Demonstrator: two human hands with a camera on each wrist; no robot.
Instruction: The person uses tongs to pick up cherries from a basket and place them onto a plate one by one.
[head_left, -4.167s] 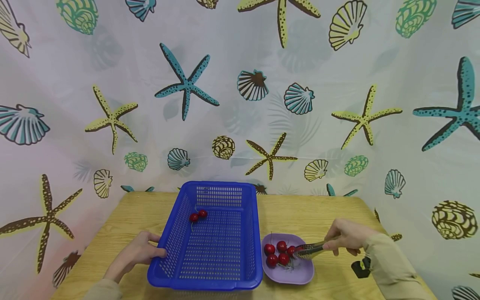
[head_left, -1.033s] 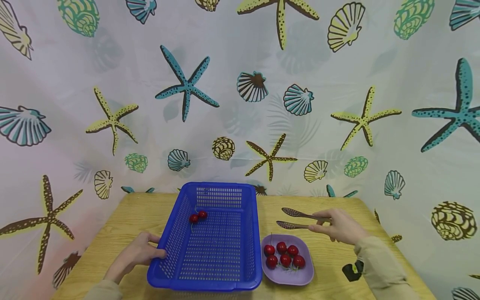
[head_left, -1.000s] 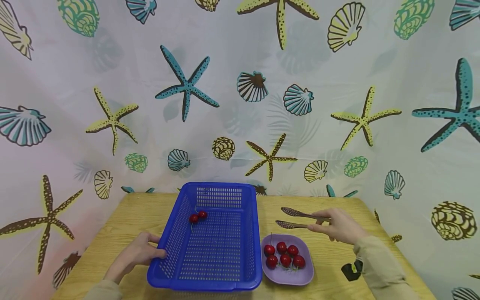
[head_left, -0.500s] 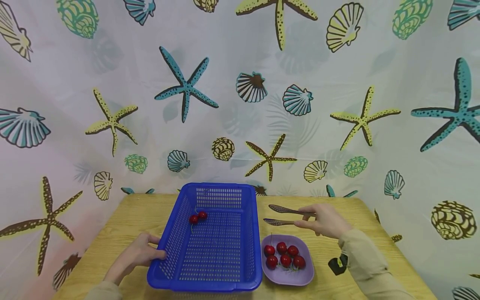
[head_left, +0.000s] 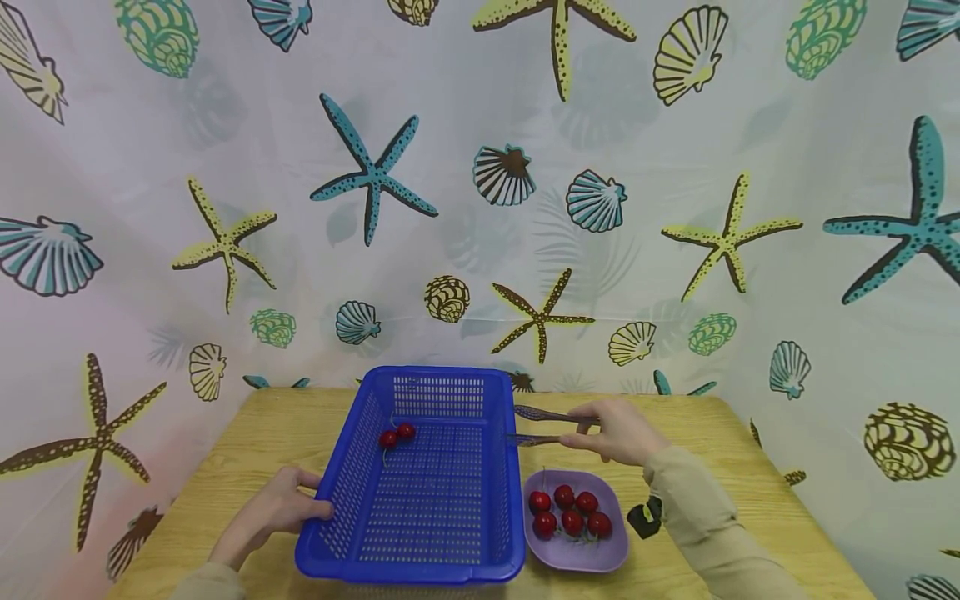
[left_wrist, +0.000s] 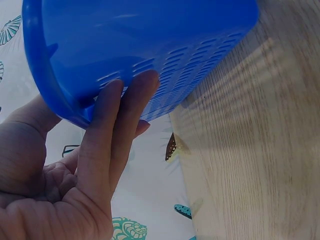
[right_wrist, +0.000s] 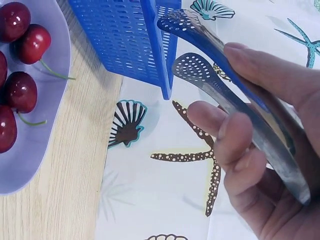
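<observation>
My left hand point(head_left: 277, 504) holds the left rim of a blue plastic basket point(head_left: 408, 573), thumb over the edge. In the left wrist view, fingers point(left_wrist: 102, 125) lie along the basket's outer wall. Two red cherries point(head_left: 406, 431) with stems sit inside, toward the back left. My right hand point(head_left: 618, 429) grips metal tongs point(head_left: 543, 414) whose perforated tips are spread apart at the basket's right rim. Nothing is between the tips in the right wrist view, where the tongs point(right_wrist: 192, 67) show clearly. Several cherries point(head_left: 572, 523) lie in a purple dish point(head_left: 577, 560) right of the basket.
Basket and dish stand side by side on a wooden table point(head_left: 675, 467). A white curtain point(head_left: 465, 208) with starfish and shells hangs behind the table and along its sides. A black item point(head_left: 645, 517) shows by my right sleeve.
Earlier the tongs reached down among the cherries in the dish. They have since risen and spread, and moved left to the basket's right rim. The left hand stays put.
</observation>
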